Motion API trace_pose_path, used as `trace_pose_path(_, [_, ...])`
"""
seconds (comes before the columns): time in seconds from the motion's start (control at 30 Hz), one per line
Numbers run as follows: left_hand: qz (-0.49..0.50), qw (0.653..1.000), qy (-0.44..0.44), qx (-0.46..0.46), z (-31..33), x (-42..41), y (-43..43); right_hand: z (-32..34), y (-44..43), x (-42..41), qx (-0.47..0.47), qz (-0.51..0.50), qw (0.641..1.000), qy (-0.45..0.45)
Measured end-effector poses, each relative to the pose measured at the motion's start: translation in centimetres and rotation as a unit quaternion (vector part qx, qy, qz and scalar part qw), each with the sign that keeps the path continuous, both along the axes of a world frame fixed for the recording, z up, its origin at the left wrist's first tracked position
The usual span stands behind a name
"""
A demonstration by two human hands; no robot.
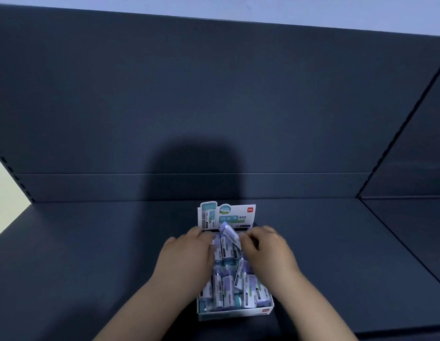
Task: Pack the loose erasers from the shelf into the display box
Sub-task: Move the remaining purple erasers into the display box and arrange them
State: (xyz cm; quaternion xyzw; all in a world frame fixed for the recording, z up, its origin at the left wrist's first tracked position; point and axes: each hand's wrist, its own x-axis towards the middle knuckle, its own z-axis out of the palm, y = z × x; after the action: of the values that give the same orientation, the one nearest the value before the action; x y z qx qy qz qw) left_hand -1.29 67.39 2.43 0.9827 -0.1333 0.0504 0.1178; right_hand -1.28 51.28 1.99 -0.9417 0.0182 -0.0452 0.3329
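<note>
Two-handed packing, seen from above and behind. Showing, nearest the viewer, the low white front wall of the display box point(235, 313), sitting on the dark blue shelf point(91, 254) near its front edge. Holding packed erasers point(224, 289) in white, lilac and teal wrappers, mostly lying lengthwise in rows, with one slim piece leaning askew right of centre.

Reaching in over the box's left side with the left hand point(189, 254), palm down, fingers bending onto the rear erasers. Fingertips blurring into the wrappers, leaving it unclear whether gripping or only pressing. Reaching in over the right side with the right hand point(265, 252), fingers curling inward and pinching the right edge of a tilted eraser point(230, 233). Sticking up at the back row, lilac end raised, between the two sets of fingers and overlapping the lower edge of the header card point(226, 216).

Rising upright from the box's rear wall, carrying teal and white print and a small red logo at its upper right corner. Backing onto the back panel point(214, 94), equally dark blue, meeting the shelf just behind the card. Catching a broad rounded shadow point(196, 168) directly above the box. Bordering at far left on a slotted upright point(14, 175).
</note>
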Motion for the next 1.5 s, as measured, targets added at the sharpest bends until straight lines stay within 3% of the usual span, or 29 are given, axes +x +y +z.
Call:
trace_pose_path(0.17, [0.007,0.995,0.033,-0.089,-0.4,-0.4,0.0,-1.0,1.5,-1.2,-0.106,0.005,0.985,-0.136])
trace_pose_path(0.27, [0.011,0.997,0.023,-0.076,-0.5,-0.3,-0.1,-1.6,1.8,-1.3,-0.153,-0.008,0.968,-0.196])
trace_pose_path(0.4, [-0.002,0.997,-0.028,-0.077,-0.7,-0.3,0.0,-1.8,2.0,-1.8,-0.229,0.011,0.95,-0.213])
trace_pose_path(0.73, [-0.035,0.997,-0.02,-0.068,-0.9,0.1,0.2,-2.0,-0.9,-2.0,-0.063,-0.004,0.991,-0.119])
trace_pose_path(0.9, [-0.042,0.996,0.009,-0.074,-1.0,0.3,0.0,-1.7,-2.3,-1.7,-0.087,-0.004,0.996,-0.029])
trace_pose_path(1.13, [-0.039,0.998,0.039,-0.04,-0.9,0.6,-0.1,-1.5,-2.5,-1.4,-0.07,-0.017,0.997,-0.032])
trace_pose_path(1.5, [-0.041,0.995,0.057,-0.069,-1.0,0.3,0.4,-0.2,-2.6,0.3,-0.067,-0.014,0.998,-0.007])
